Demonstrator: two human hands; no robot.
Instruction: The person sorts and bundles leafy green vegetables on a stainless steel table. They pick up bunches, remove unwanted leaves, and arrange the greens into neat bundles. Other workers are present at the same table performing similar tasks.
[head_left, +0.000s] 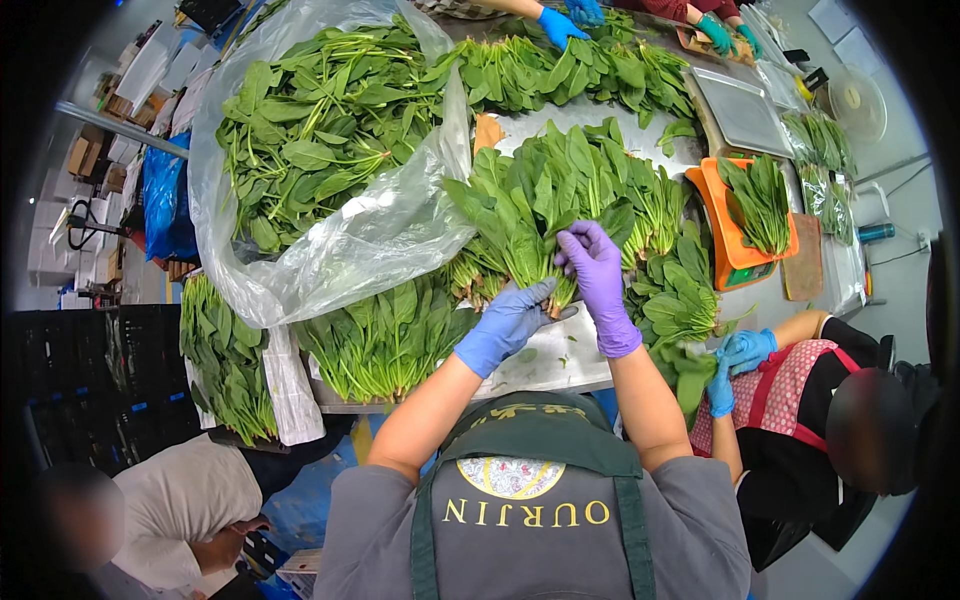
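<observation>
My left hand (506, 322), in a blue glove, holds a bunch of leafy greens that look like spinach (517, 232) near its pinkish root ends. The leaves point away from me. On the bunch's right side is my right hand (596, 281), in a purple glove, with its fingers bent in against the stems and leaves. Whether those fingertips pinch a leaf is hard to see. Just beyond the bunch lie more greens (645, 199) with stems toward me. A row of greens (390, 337) rests left of my left hand, roots at the table's near edge.
A large clear plastic bag (405, 225) of loose greens stands at the left. On the right, an orange scale (709, 225) carries a bunch (757, 202). A co-worker's blue-gloved hands (739, 360) hold leaves there. Other gloved hands (559, 28) work across the metal table (536, 131).
</observation>
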